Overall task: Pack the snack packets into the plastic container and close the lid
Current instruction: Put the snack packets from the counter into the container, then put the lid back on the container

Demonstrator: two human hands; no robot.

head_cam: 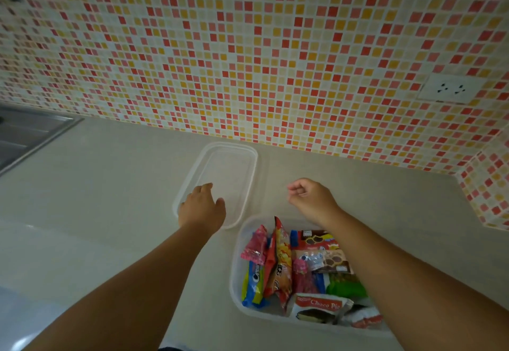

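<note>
Left hand fingers relaxed on lid; right hand curled, empty; "Choco Pie" packet in container

The clear rectangular plastic container sits on the pale countertop, near edge, right of centre, with assorted snack packets inside. The clear plastic lid lies flat on the counter behind and left of it, just beside. The left hand is over the lid's near end. The right hand is above the container's far rim, right of the lid. A steel sink lies far left. The mosaic-tiled wall stands behind.
</note>
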